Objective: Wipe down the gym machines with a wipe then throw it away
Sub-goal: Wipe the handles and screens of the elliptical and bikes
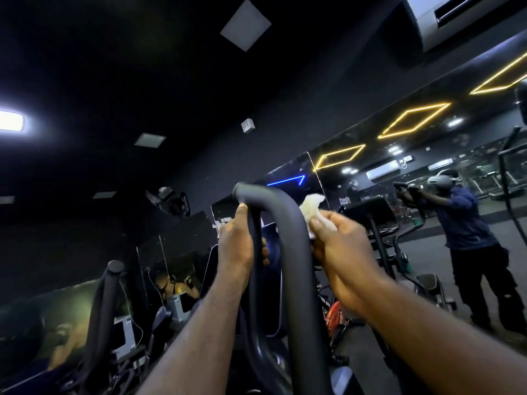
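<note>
A dark curved handlebar [288,223] of a gym machine rises in the middle of the view and bends over at its top. My left hand [238,246] grips the bar's left side just below the bend, thumb up along it. My right hand [339,246] holds a crumpled white wipe [310,208] and presses it against the right side of the same bar near the top. Part of the wipe sticks up above my fingers.
A second upright handle [112,280] of the machine stands at the lower left. Mirrors line the wall ahead; one shows a person [473,240] in dark clothes with a headset. Another machine with a console [368,209] and an orange-red object [335,317] on the floor sit to the right.
</note>
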Action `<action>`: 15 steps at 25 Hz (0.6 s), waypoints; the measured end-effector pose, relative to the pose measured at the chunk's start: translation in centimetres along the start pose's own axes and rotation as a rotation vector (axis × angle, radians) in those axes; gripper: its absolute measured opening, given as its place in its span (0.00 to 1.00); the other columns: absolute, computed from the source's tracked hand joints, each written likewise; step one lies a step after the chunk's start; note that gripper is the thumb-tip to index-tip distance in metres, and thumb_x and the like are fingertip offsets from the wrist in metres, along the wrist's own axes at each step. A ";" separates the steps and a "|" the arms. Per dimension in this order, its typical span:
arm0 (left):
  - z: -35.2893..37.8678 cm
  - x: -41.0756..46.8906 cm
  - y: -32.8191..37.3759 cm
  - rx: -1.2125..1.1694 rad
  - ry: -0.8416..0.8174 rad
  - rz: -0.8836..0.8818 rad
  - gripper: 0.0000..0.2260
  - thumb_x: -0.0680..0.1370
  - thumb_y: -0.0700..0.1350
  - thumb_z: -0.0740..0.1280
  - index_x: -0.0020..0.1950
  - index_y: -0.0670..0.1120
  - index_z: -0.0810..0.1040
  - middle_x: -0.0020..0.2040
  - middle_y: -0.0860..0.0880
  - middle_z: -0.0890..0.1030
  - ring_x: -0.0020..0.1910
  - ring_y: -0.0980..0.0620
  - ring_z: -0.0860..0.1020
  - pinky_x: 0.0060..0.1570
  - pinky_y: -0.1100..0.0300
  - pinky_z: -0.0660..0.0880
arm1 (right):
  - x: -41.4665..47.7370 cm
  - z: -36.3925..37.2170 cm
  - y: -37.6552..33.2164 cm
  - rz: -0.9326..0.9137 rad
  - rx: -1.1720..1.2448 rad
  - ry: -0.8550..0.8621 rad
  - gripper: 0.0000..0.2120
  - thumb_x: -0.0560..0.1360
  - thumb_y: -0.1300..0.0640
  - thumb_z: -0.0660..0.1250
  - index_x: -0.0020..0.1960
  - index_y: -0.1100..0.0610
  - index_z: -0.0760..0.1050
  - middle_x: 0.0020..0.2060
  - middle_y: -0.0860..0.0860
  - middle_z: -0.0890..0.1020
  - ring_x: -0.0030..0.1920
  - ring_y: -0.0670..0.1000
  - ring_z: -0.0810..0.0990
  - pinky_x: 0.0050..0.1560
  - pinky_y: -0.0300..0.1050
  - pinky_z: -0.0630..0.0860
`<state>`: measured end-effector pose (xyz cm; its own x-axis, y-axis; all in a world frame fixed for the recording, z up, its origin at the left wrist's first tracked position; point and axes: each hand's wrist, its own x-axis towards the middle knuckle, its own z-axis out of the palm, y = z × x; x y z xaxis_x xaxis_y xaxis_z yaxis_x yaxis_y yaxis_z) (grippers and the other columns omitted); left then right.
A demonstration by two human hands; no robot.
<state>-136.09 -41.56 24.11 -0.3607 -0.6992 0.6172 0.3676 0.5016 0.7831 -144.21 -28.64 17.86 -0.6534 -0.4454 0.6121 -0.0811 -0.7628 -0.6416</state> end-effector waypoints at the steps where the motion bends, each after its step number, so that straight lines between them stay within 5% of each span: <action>1: -0.1 0.0 0.0 0.001 0.005 0.008 0.25 0.86 0.58 0.61 0.44 0.38 0.79 0.27 0.39 0.75 0.21 0.46 0.73 0.22 0.58 0.71 | 0.9 0.8 -0.9 0.008 0.052 0.001 0.10 0.86 0.61 0.62 0.60 0.59 0.82 0.54 0.63 0.86 0.45 0.56 0.83 0.41 0.50 0.83; 3: 0.0 0.0 0.1 0.001 0.001 0.009 0.25 0.86 0.58 0.61 0.43 0.38 0.79 0.26 0.40 0.75 0.21 0.46 0.73 0.22 0.58 0.71 | 0.9 1.8 -1.2 0.035 0.144 -0.021 0.10 0.86 0.60 0.62 0.60 0.59 0.82 0.53 0.63 0.86 0.46 0.59 0.83 0.39 0.48 0.82; 8: -0.1 0.3 -0.5 -0.044 -0.035 -0.005 0.23 0.85 0.59 0.61 0.45 0.40 0.78 0.27 0.40 0.75 0.22 0.45 0.73 0.23 0.56 0.72 | -3.3 -0.6 1.3 0.074 0.148 0.013 0.10 0.84 0.62 0.64 0.60 0.59 0.82 0.53 0.61 0.87 0.49 0.56 0.85 0.51 0.52 0.81; 12: -0.5 0.3 -0.5 -0.029 -0.044 0.005 0.24 0.85 0.59 0.60 0.44 0.40 0.79 0.27 0.40 0.76 0.23 0.45 0.73 0.24 0.55 0.72 | -0.8 0.9 0.1 0.119 0.260 -0.017 0.10 0.84 0.59 0.64 0.61 0.59 0.81 0.49 0.60 0.86 0.42 0.53 0.84 0.40 0.47 0.82; 15: -0.5 0.5 -0.8 -0.032 -0.038 0.018 0.24 0.85 0.59 0.60 0.44 0.41 0.78 0.28 0.40 0.76 0.23 0.44 0.73 0.25 0.54 0.73 | -5.5 -0.2 3.1 0.144 0.237 -0.019 0.10 0.82 0.58 0.65 0.61 0.59 0.81 0.52 0.64 0.85 0.46 0.57 0.83 0.49 0.55 0.82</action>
<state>-136.14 -42.60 23.73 -0.3856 -0.6700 0.6343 0.4018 0.4970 0.7692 -140.98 -28.52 12.40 -0.6312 -0.5643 0.5321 0.1912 -0.7781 -0.5984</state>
